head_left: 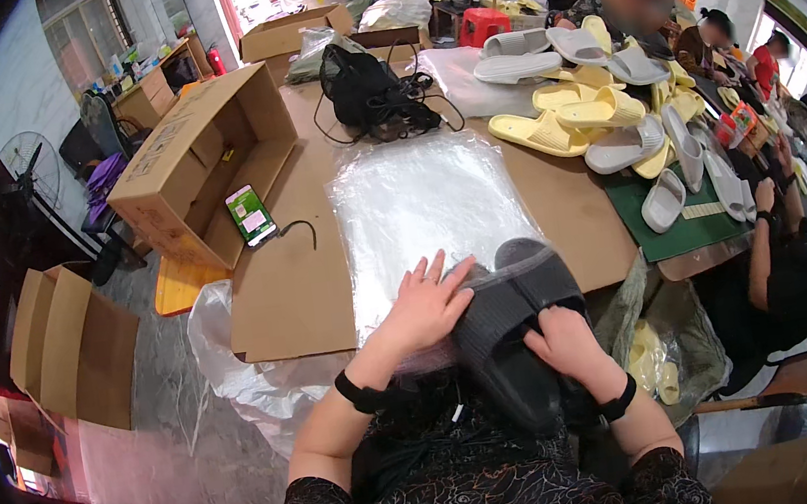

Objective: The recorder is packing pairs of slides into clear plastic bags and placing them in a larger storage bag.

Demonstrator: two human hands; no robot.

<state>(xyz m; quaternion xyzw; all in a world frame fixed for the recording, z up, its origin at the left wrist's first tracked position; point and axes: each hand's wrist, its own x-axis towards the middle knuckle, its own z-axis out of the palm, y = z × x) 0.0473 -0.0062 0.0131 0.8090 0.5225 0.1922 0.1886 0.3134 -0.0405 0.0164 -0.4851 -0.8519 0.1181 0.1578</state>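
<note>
A pair of dark grey slippers, ribbed across the top and thick-soled, lay stacked at the near edge of the table, partly inside a clear plastic bag. The left hand rested flat on the upper slipper with fingers spread wide, pressing the thin film down. The right hand was curled around the heel end, gripping it; its fingertips were hidden under the sole. Where the bag ended against the slippers was hard to make out.

Just beyond lay a stack of clear plastic bags, glossy and wrinkled, on brown cardboard sheeting. Farther left a phone with a lit green screen sat beside an open cardboard box tipped on its side. A black mesh bag with tangled cords sat farther back. To the right were heaped yellow slippers and pale grey slippers, smooth and moulded, some overlapping a green mat. A seated person's arm in a black top reached in at the right edge, cut off by the rim.
</note>
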